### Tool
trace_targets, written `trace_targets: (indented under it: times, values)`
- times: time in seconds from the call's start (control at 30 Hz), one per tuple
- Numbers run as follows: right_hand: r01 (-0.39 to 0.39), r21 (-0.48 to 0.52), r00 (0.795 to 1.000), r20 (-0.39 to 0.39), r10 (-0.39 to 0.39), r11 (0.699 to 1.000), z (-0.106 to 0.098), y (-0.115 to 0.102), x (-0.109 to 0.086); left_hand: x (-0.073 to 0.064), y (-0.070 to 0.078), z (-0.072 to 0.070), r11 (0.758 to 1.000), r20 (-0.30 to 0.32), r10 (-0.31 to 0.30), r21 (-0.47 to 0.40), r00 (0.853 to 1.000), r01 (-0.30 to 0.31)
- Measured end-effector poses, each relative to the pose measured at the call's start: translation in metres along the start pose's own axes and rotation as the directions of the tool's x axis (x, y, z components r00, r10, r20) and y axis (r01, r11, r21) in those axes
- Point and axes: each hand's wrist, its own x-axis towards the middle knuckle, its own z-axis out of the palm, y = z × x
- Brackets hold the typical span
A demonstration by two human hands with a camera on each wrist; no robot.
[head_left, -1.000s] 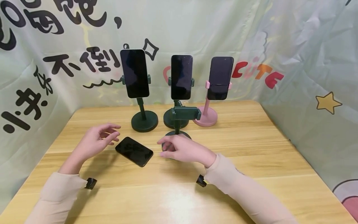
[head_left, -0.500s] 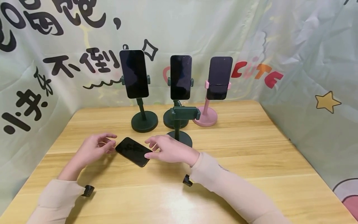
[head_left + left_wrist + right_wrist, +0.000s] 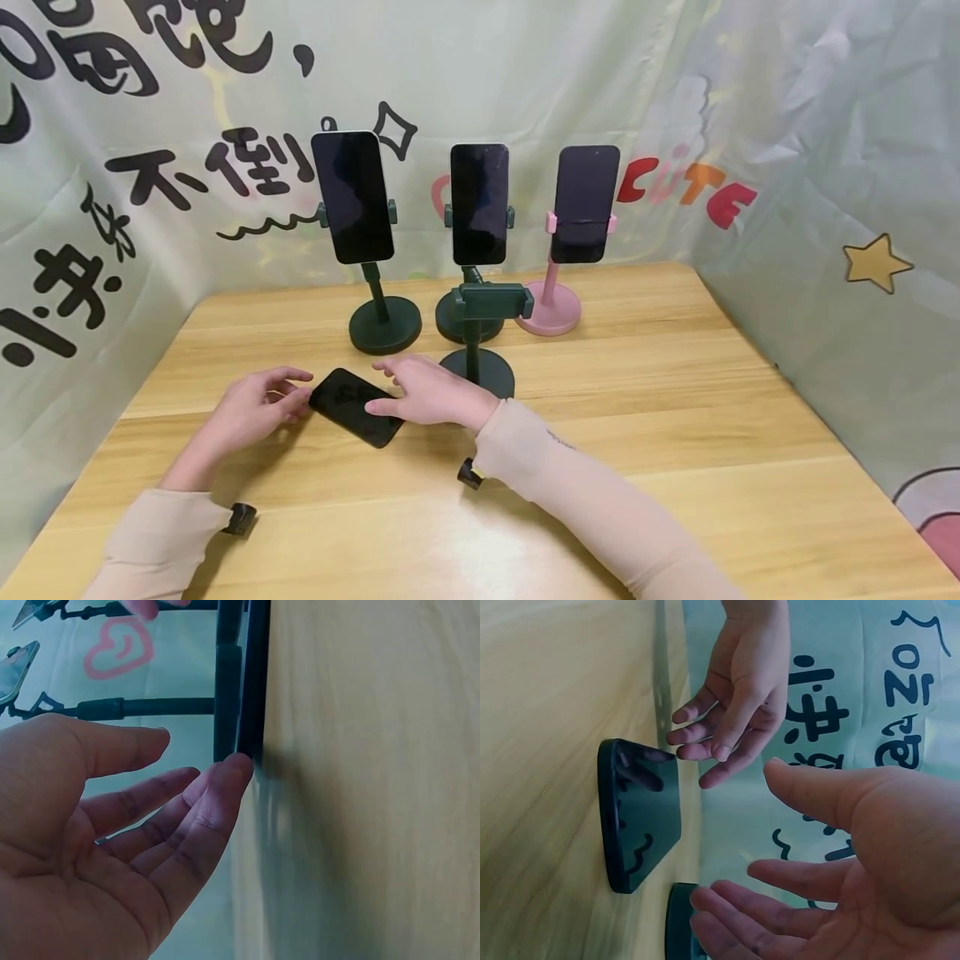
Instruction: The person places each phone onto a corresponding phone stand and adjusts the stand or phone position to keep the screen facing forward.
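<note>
A black phone lies face up and slanted on the wooden table, its dark screen reflecting the backdrop. At its left end is my left hand, fingers loosely bent; in the left wrist view a fingertip comes right up to the phone's edge. My right hand reaches over the phone's right end, thumb and fingers spread apart. The right wrist view shows that hand with nothing between its fingers. Just behind it stands a dark green phone stand whose holder carries no phone.
Along the back stand two dark green stands and a pink stand, each holding an upright phone. A printed cloth backdrop encloses the table at the back and sides.
My right hand has moved left from in front of the near stand to over the phone's right end. My left hand has lowered slightly to the phone's left end. The phone has stayed put.
</note>
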Motion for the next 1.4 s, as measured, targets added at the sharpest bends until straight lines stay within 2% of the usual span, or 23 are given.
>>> trace_targets:
  times: [0.17, 0.37, 0.53, 0.77, 1.07, 1.4]
  values:
    - [-0.038, -0.025, 0.999, 0.011, 0.038, 0.999, 0.005, -0.001, 0.010, 0.000, -0.002, 0.003, 1.000, 0.001, -0.018, -0.022, 1.000, 0.018]
    - [-0.075, -0.089, 0.995, 0.060, 0.081, 0.993, 0.010, -0.003, 0.022, 0.001, -0.004, 0.007, 0.998, 0.004, -0.052, -0.040, 0.999, 0.052]
    - [-0.132, -0.102, 0.986, 0.089, 0.141, 0.986, 0.013, -0.004, 0.030, 0.002, -0.003, 0.010, 0.996, 0.012, -0.078, -0.035, 0.997, 0.078]
    - [-0.211, -0.178, 0.970, 0.086, 0.229, 0.961, 0.020, -0.004, 0.040, 0.003, -0.002, 0.012, 0.993, 0.027, -0.107, -0.044, 0.994, 0.108]
    - [-0.224, -0.277, 0.965, 0.069, 0.252, 0.934, 0.026, -0.010, 0.054, 0.001, -0.001, 0.012, 0.992, 0.034, -0.118, -0.043, 0.992, 0.119]
    - [-0.243, -0.298, 0.961, 0.057, 0.271, 0.923, 0.029, -0.012, 0.057, 0.001, 0.001, 0.011, 0.993, 0.034, -0.108, -0.035, 0.994, 0.110]
